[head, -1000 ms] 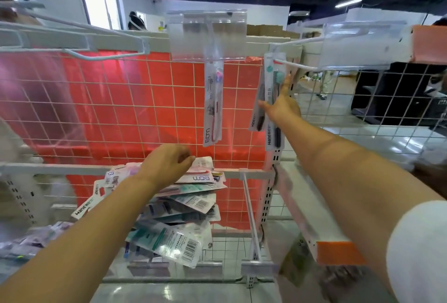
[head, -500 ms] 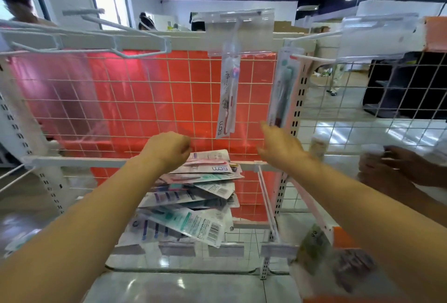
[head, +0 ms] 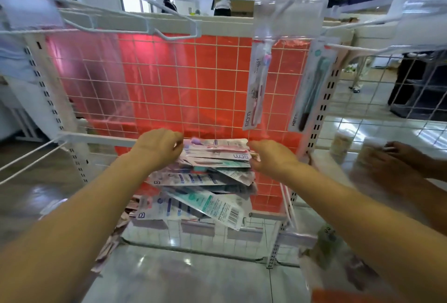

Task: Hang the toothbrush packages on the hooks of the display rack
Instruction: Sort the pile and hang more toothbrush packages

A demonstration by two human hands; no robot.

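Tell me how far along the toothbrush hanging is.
Done: two packages hang, a pink toothbrush package and a teal one. In hand: left hand and right hand are at the top of the pile. Left: that pile; the left hooks hold no packages.

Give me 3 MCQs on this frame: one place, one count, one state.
1. Where is the pile of toothbrush packages?
A. low in the rack, below both hanging packages
B. on the top rail
C. on the floor outside the rack

2. How many packages hang on hooks?
A. none
B. two
C. five

3. What is the right hand doing?
A. pushing a package onto a hook
B. resting at the right edge of the pile
C. out of view

Key: 1 A, the pile sits under both hands; 2 B, a pink-brush package and a teal-brush package hang; 3 B, its fingers meet the top package's edge, opposite the left hand.
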